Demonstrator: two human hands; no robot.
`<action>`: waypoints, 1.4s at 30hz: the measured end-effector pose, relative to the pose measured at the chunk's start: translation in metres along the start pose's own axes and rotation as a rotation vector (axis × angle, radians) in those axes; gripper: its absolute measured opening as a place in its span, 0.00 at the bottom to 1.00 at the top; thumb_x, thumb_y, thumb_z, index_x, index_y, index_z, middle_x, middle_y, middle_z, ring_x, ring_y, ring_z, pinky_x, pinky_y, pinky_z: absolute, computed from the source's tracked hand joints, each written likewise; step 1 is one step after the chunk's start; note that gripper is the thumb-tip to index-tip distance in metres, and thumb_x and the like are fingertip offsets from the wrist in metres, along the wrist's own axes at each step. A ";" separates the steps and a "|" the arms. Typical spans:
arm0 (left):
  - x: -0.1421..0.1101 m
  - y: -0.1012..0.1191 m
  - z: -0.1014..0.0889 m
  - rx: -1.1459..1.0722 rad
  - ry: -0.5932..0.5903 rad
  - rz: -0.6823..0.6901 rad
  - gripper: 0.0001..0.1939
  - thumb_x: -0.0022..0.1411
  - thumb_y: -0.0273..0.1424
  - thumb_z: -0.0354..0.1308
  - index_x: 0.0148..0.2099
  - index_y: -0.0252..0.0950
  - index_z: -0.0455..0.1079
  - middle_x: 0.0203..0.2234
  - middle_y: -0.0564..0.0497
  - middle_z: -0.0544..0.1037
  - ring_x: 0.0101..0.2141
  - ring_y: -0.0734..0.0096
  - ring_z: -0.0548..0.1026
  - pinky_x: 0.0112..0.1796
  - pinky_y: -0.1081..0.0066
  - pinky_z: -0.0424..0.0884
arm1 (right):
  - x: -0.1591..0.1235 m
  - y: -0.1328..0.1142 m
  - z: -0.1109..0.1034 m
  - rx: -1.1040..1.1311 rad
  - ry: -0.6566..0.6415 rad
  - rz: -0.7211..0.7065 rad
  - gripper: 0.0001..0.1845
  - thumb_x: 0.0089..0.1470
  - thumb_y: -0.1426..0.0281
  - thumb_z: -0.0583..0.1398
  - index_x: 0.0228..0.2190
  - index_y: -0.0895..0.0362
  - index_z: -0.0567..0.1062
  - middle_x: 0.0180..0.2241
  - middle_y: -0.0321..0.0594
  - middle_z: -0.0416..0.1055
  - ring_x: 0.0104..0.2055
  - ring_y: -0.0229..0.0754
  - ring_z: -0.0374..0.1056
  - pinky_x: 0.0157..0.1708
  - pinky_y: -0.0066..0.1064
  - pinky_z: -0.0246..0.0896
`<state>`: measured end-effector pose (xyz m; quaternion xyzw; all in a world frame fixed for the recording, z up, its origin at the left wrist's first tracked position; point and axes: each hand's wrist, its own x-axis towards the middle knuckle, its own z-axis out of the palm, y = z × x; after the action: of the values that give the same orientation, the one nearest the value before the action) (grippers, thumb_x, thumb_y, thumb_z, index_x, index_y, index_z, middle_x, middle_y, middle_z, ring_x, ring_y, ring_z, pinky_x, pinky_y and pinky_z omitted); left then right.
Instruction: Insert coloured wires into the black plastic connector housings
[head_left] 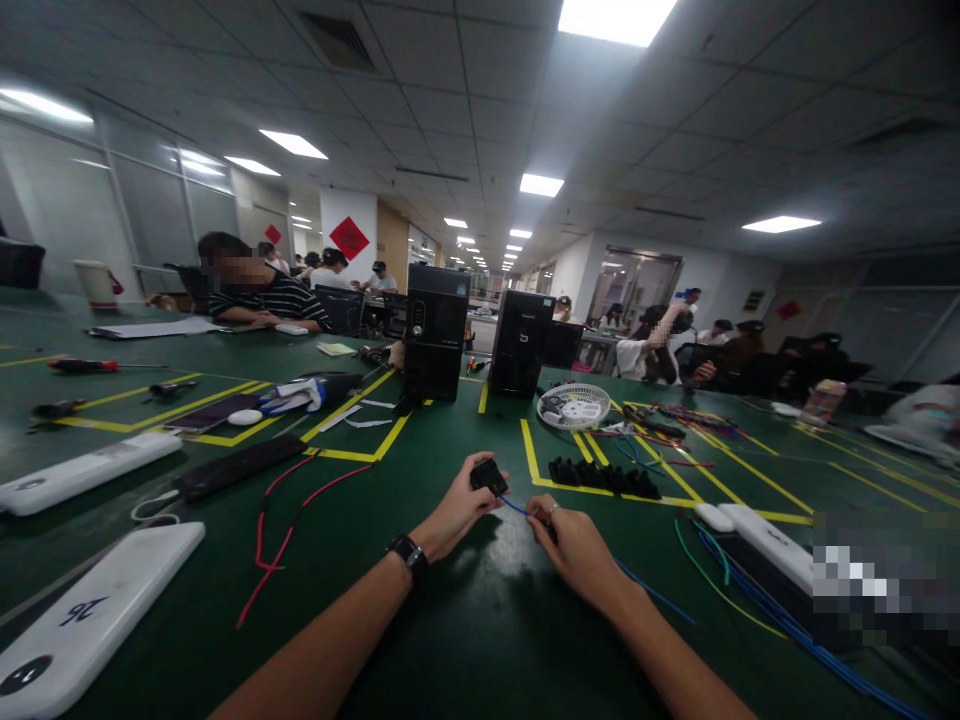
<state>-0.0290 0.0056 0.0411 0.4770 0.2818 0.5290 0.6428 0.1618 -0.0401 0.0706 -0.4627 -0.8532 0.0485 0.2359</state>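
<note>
My left hand (459, 510) pinches a small black switch-like part (488, 476) just above the green table (465, 640). A thin blue wire (514, 506) runs from that part to my right hand (571, 545), whose fingers are closed on the wire's near end. The wire trails on past my right wrist across the table. A dark watch sits on my left wrist. Both hands hover close together at the table's middle, a little short of a yellow-taped box.
A row of small black parts (604, 476) lies inside the yellow tape. Two black computer towers (435, 330) stand behind, beside a white fan grille (574, 405). White power strips (82, 470) and red wires (289, 520) lie left; blue and green wires (750, 590) right. Several people sit beyond.
</note>
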 end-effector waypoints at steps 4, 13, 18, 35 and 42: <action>0.001 -0.002 -0.003 0.055 0.003 0.013 0.28 0.53 0.22 0.54 0.55 0.40 0.54 0.48 0.42 0.70 0.44 0.66 0.73 0.45 0.63 0.69 | 0.000 -0.002 -0.002 -0.047 -0.019 -0.019 0.11 0.61 0.68 0.48 0.40 0.55 0.68 0.28 0.38 0.72 0.29 0.40 0.69 0.29 0.28 0.54; -0.006 0.004 0.002 0.115 0.006 -0.017 0.24 0.56 0.33 0.60 0.53 0.40 0.57 0.44 0.43 0.70 0.46 0.62 0.72 0.45 0.59 0.71 | -0.002 -0.003 -0.004 -0.099 0.012 -0.039 0.10 0.61 0.68 0.49 0.40 0.54 0.68 0.28 0.37 0.73 0.29 0.39 0.69 0.30 0.27 0.54; -0.004 0.000 0.002 0.089 0.016 -0.046 0.25 0.56 0.37 0.59 0.54 0.41 0.55 0.44 0.44 0.70 0.44 0.63 0.74 0.46 0.58 0.71 | -0.003 -0.004 -0.005 -0.127 0.029 -0.045 0.10 0.61 0.69 0.49 0.41 0.54 0.69 0.30 0.38 0.74 0.30 0.39 0.70 0.30 0.26 0.54; -0.004 0.003 0.006 -0.048 0.091 -0.048 0.36 0.60 0.32 0.57 0.63 0.46 0.41 0.48 0.41 0.70 0.40 0.65 0.77 0.47 0.56 0.70 | -0.005 -0.012 0.003 -0.080 0.001 -0.033 0.07 0.60 0.70 0.52 0.40 0.54 0.67 0.30 0.37 0.74 0.30 0.39 0.70 0.30 0.25 0.54; -0.005 0.003 0.014 0.077 0.125 -0.019 0.39 0.58 0.33 0.58 0.64 0.47 0.40 0.52 0.42 0.67 0.39 0.66 0.76 0.45 0.57 0.72 | -0.006 -0.019 0.006 -0.016 0.003 0.030 0.08 0.58 0.69 0.53 0.41 0.54 0.67 0.33 0.38 0.74 0.34 0.41 0.70 0.33 0.26 0.54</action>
<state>-0.0200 -0.0038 0.0483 0.4647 0.3459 0.5405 0.6102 0.1471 -0.0548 0.0685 -0.4773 -0.8462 0.0446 0.2326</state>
